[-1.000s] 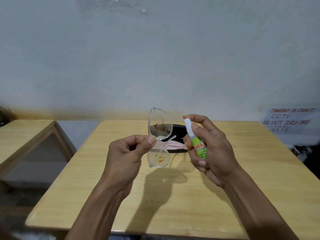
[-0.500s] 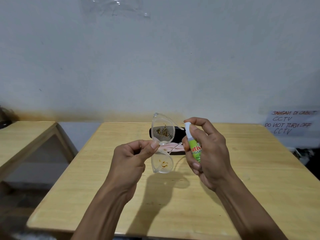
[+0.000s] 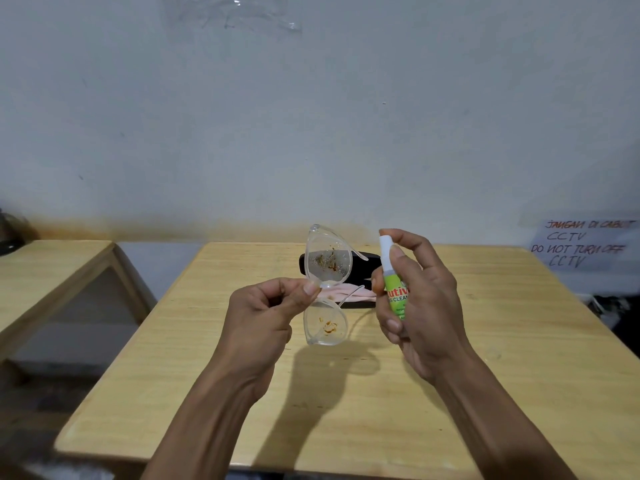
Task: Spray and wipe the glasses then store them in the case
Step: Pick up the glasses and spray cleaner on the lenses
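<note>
Since the earlier frames we had lifted the spray bottle (image 3: 394,289) a little and drawn it slightly away from the glasses (image 3: 325,289), which had turned so that the dirty upper lens faced us more squarely.

At the far left stood a second table (image 3: 52,271) of pale wood, apart from ours. Our left hand (image 3: 266,313) was held above the table (image 3: 346,410), its thumb and forefinger pinching the clear-framed glasses at the bridge, the other fingers curled in. The glasses hung on end, one lens above the other, both lenses smeared with brownish specks, the temples pointing away to the right. Behind them, on the far part of the table, lay the black case (image 3: 362,258), and just in front of it a pink cloth (image 3: 349,293); we could not tell whether cloth and case touched. To the right of the glasses, near but not touching them, our right hand (image 3: 422,306) gripped the small green-labelled spray bottle upright, fingers wrapped round its body and the forefinger bent over its white top. The hands' shadow fell on the table below them. At the far right a handwritten paper notice (image 3: 581,245) about CCTV hung on the wall (image 3: 311,133).
</note>
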Motion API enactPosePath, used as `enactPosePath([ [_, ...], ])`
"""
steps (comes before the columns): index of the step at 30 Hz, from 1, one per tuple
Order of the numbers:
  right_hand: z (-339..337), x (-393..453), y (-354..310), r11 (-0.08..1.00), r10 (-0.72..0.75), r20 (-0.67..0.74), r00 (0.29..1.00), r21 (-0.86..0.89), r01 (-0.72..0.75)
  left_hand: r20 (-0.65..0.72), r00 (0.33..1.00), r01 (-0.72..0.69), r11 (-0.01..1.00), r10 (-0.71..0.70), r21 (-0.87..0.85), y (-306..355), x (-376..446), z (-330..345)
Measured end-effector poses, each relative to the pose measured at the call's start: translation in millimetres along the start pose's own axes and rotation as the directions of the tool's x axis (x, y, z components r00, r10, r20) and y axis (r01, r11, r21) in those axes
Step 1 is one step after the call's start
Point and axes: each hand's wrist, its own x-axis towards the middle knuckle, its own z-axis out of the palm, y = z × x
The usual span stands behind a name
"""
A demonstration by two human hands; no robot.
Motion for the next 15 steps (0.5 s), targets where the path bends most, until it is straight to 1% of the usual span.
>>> enactPosePath([
  [3, -9.5, -3.3, 0.4, 0.998, -0.048, -0.023, 0.999, -0.047, 0.047, -0.008, 1.0, -0.021, 1.0, 0.021, 0.022, 1.0, 0.8, -1.3],
  [5, -17.8, -4.5, 2.2, 0.982, -0.109, -0.072, 0.991, -0.165, 0.096, -0.021, 0.999, -0.041, 0.999, 0.041, 0.02, 0.8, 1.3, -2.8],
  [7, -27.7, -4.0, 4.2, 0.942, -0.174, -0.106, 0.979, -0.308, 0.134, -0.039, 0.998, -0.055, 0.998, 0.056, 0.028, -1.1, 1.8, -4.9],
  [10, -44.2, -3.6, 7.4, 0.901, -0.248, -0.107, 0.963, -0.39, 0.189, -0.081, 0.995, -0.061, 0.997, 0.064, 0.036, -6.0, 1.9, -8.4],
  [12, -57.5, -2.1, 10.6, 0.854, -0.315, -0.121, 0.941, -0.47, 0.225, -0.11, 0.992, -0.061, 0.998, 0.065, 0.033, -8.8, 1.8, -10.6],
  [15, -83.9, 7.6, 17.0, 0.76, -0.412, -0.223, 0.883, -0.619, 0.199, -0.158, 0.986, -0.056, 0.997, 0.063, 0.044, -12.8, 2.4, -16.1],
])
